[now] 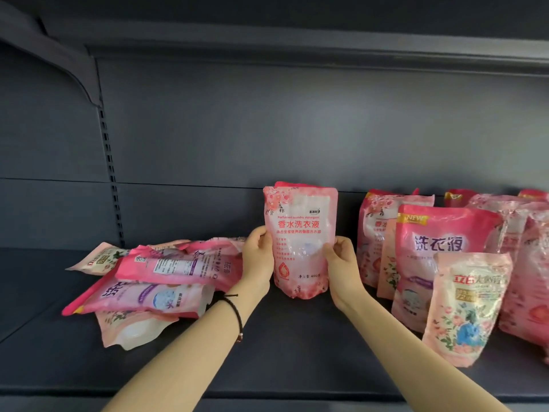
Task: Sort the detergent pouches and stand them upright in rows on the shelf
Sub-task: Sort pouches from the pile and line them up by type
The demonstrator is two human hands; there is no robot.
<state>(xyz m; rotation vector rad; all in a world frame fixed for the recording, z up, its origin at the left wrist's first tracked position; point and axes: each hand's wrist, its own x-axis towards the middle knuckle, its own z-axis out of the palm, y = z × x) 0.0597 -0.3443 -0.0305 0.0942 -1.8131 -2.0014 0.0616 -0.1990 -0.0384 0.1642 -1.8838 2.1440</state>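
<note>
Dark shelf [291,346]; upright pale-pink floral pouch [300,239] between both hands.

The scene is lit softly and evenly from the front, so the dark grey shelf [297,352] and back panel [267,129] are rendered dim yet readable. Faint shadows are cast beneath the lying pouches [166,266] at the left. Glare is caught on the crinkled film of the standing pouches [445,263] at the right. Print on the held pouch [300,233] is rendered sharp; the upper shelf edge [297,46] is bowed by wide-angle distortion.
</note>
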